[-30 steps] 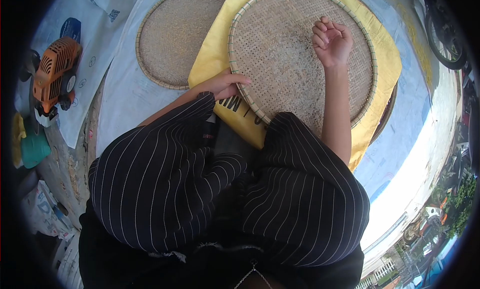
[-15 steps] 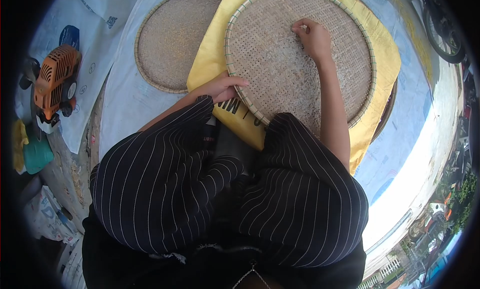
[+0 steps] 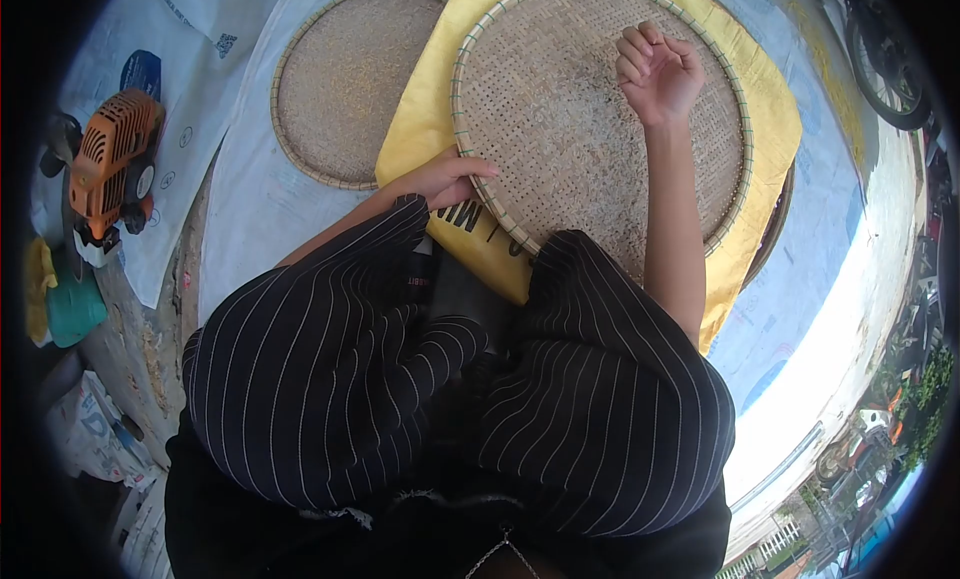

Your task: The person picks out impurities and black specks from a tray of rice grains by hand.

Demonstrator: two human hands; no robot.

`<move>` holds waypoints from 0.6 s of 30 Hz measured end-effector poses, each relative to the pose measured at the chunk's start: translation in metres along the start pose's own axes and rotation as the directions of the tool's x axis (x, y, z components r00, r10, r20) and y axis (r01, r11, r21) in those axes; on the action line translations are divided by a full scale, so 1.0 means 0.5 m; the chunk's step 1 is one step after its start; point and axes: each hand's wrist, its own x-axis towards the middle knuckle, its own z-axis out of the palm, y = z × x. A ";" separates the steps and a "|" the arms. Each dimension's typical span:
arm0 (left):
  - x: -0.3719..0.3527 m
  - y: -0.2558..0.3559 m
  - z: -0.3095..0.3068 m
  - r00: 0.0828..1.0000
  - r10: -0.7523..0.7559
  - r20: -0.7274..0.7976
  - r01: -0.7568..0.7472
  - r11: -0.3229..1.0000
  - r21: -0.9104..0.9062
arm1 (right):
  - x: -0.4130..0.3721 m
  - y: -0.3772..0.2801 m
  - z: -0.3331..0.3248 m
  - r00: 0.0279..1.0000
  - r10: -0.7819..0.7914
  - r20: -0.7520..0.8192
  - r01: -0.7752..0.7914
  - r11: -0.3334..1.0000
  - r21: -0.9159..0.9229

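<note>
A large round woven tray (image 3: 462, 99) with a green-stitched rim lies tilted on a yellow sack (image 3: 425, 109), small grains scattered over its weave. My left hand (image 3: 450, 177) grips the lower left rim, thumb on top and fingers underneath. Over the tray's upper right part my right hand (image 3: 660, 74) is turned palm up, its fingers loosely curled and apart, with nothing visible in them.
A smaller round tray (image 3: 278, 99) of grain lies at the upper left on a pale blue sheet (image 3: 240, 219). An orange machine (image 3: 112, 159) stands at the far left, above a green item (image 3: 75, 309). A motorbike wheel (image 3: 885, 69) is at the upper right.
My right hand has moved slightly right and rolled over from a pinch facing down to palm up, its fingers loosened. My left hand keeps its hold on the rim.
</note>
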 end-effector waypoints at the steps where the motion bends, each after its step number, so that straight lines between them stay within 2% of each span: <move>1: 0.001 0.000 0.000 1.000 0.000 0.000 0.000 1.000 0.001 | 0.004 -0.002 -0.005 1.000 -0.001 0.001 0.001 1.000 0.000; 4: 0.000 -0.001 0.000 1.000 0.004 -0.013 -0.004 1.000 0.013 | 0.023 0.000 -0.009 0.998 -0.004 0.056 0.003 0.999 0.034; 6: 0.000 0.000 0.000 1.000 -0.014 -0.023 0.014 1.000 0.018 | 0.034 0.000 -0.012 0.993 -0.012 -0.117 -0.006 0.988 -0.152; 7: 0.000 0.000 0.001 1.000 -0.016 -0.022 0.016 1.000 0.019 | 0.039 0.001 -0.014 0.993 -0.014 -0.118 -0.004 0.988 -0.151; 9: -0.001 0.002 0.003 0.999 -0.017 -0.027 0.018 1.000 0.025 | 0.050 0.004 -0.020 0.975 -0.055 -0.217 -0.053 0.884 -0.465; 10: -0.002 0.003 0.006 0.999 -0.018 -0.027 0.019 0.999 0.029 | 0.051 0.002 -0.024 0.975 -0.058 -0.216 -0.050 0.884 -0.464; 11: -0.002 0.003 0.008 1.000 -0.002 -0.026 0.003 1.000 0.030 | 0.050 -0.001 -0.028 0.991 0.000 -0.132 -0.033 0.968 -0.247; 12: -0.001 0.001 0.008 1.000 0.013 -0.026 -0.012 0.999 0.030 | 0.050 -0.002 -0.028 0.999 0.038 -0.035 -0.039 0.999 -0.016; 13: -0.001 0.001 0.006 1.000 0.012 -0.027 -0.011 0.999 0.030 | 0.050 -0.002 -0.030 0.999 0.038 -0.036 -0.039 0.999 -0.014; 15: 0.000 0.000 0.003 1.000 0.003 -0.018 -0.002 0.999 0.039 | 0.048 -0.003 -0.031 0.975 -0.002 0.221 -0.051 0.971 0.235; 18: 0.000 0.000 -0.002 1.000 -0.015 -0.016 0.015 0.999 0.039 | 0.048 -0.004 -0.031 0.952 -0.045 0.301 -0.044 0.959 0.281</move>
